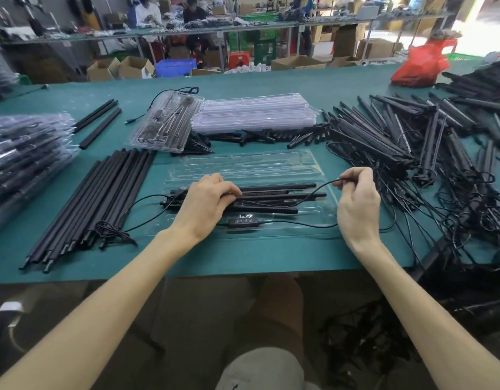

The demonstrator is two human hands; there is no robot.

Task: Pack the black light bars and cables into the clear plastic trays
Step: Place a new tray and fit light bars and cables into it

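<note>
Pressing down on the black light bars, the left hand has its fingers curled over them where they lie lengthwise in the near half of the clear tray, which sits flat on the green table straight ahead. The right hand is raised just past the tray's right end, thumb and fingertips pinched together on a thin black cable that arcs from the pinch down across the bars. An inline controller rests along the tray's near rim, with its wire running off to both sides. A strip of bare table lies between that near rim and the table's front edge, and both forearms cross it. On the left, a row of black rods lies slanted, close beside the tray's left end, with a stack of packed trays beyond it at the table's left edge. On the right, a tangled pile of bars and wires crowds up to the tray's right end and spills over the table's edge. Behind the tray lie short black pieces, a stack of empty trays and one tilted filled tray; a red bag sits near the far edge
</note>
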